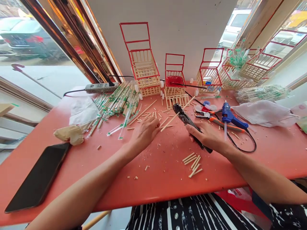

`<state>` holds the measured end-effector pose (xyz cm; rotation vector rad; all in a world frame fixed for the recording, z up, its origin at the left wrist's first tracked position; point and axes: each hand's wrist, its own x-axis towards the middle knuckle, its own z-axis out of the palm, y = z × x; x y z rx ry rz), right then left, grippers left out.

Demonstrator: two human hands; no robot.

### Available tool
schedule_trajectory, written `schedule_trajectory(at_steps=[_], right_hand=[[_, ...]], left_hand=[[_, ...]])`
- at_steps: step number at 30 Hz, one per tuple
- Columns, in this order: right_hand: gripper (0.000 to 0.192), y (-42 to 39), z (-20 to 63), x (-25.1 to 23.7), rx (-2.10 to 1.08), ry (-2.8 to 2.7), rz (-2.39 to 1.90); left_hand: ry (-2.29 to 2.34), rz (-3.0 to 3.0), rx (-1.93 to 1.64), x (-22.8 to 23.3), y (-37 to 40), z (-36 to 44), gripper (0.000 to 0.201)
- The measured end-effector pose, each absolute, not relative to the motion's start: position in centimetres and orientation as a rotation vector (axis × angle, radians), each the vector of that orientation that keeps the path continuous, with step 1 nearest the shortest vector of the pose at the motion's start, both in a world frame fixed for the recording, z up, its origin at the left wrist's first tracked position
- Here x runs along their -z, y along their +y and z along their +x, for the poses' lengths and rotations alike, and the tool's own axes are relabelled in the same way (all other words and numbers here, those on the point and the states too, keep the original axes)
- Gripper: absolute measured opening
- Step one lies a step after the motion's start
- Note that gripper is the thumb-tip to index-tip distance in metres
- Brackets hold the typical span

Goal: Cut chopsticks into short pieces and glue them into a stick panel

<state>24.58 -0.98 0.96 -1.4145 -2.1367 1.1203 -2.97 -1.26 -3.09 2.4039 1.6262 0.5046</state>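
Note:
My right hand (203,134) is closed around a pair of black pliers (183,116), whose jaws point away and to the left. A thin wooden stick (169,122) slants up to those jaws, its lower end at my left fingertips. My left hand (148,129) has its fingers curled together in a pinch at this stick; the exact contact is partly hidden. Just beyond the hand lie short cut stick pieces (153,114) and longer sticks. Nearer to me, below the pliers, is a small group of cut sticks (195,162) of similar length.
Wrapped chopsticks (117,102) lie back left, by a power strip (100,87). Small stick-built carts (145,73) with red frames line the wall. At right are orange-handled pliers (225,124), a blue glue gun (231,116) and its cord. A phone (38,179) rests front left.

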Motion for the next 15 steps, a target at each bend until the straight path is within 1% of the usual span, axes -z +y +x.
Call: schedule_trajectory(at_steps=[7, 11, 15], right_hand=[[0.073, -0.33, 24.89, -0.73, -1.296, -2.064, -1.447], [0.066, -0.47, 24.85, -0.7, -1.318, -2.104, -1.41], [0.062, -0.87, 24.74, -0.84, -1.254, -2.177, -1.393]], left_hand=[[1.597, 2.343, -0.5, 3.36, -0.98, -3.15, 0.014], [1.577, 2.342, -0.485, 3.17, -1.11, -3.23, 0.015], [1.553, 2.43, -0.476, 3.09, -1.43, -3.24, 0.02]])
